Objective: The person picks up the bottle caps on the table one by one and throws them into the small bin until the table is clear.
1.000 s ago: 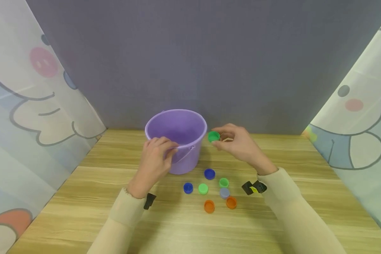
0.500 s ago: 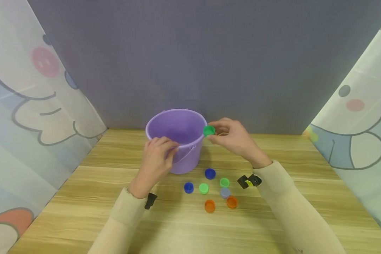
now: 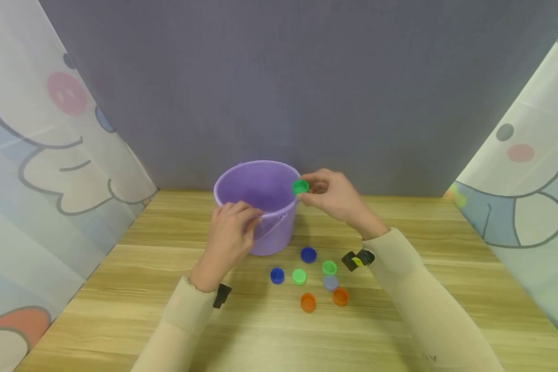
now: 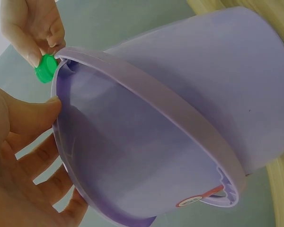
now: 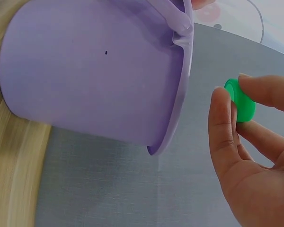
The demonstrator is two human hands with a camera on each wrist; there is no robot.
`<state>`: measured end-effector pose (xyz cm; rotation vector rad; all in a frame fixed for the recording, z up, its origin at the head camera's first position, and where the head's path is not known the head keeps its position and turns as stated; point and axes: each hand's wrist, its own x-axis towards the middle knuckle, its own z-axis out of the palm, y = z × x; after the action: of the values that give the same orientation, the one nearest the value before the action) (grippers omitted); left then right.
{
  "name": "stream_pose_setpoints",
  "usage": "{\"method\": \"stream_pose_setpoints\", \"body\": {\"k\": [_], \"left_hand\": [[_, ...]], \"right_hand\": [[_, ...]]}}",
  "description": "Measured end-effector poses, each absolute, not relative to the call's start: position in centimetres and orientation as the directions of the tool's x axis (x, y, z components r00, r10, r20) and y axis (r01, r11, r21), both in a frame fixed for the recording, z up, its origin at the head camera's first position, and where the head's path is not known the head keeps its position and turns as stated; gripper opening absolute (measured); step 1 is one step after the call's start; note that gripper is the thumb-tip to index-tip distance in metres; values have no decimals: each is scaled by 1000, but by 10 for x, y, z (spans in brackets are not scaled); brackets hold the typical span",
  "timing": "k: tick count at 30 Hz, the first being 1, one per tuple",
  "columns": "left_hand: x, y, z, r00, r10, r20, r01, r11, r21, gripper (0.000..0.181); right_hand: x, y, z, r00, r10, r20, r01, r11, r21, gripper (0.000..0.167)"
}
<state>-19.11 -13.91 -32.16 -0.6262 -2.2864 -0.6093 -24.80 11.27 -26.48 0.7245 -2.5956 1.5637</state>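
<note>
Pinched one green cap in right hand, loosely gripped one purple bucket by near rim in left hand, had seven loose caps nearer on counter

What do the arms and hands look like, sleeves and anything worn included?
The left sleeve and right sleeve are long and cream; the left hand and right hand are bare. A black piece shows beside the left sleeve, a black-and-yellow piece beside the right.
</note>
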Motion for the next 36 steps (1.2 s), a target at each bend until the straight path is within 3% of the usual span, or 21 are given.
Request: {"method": "stream_pose_setpoints", "body": {"k": [26, 36], "left_hand": [[-191, -137, -322, -650, 266, 712, 578, 782, 235, 12], [-191, -135, -321, -646, 270, 714, 586, 775, 238, 12]], "right_hand": [[-268, 88, -273, -890, -345, 299, -432, 426, -795, 39], [-266, 88, -273, -896, -331, 296, -423, 434, -795, 45]]}}
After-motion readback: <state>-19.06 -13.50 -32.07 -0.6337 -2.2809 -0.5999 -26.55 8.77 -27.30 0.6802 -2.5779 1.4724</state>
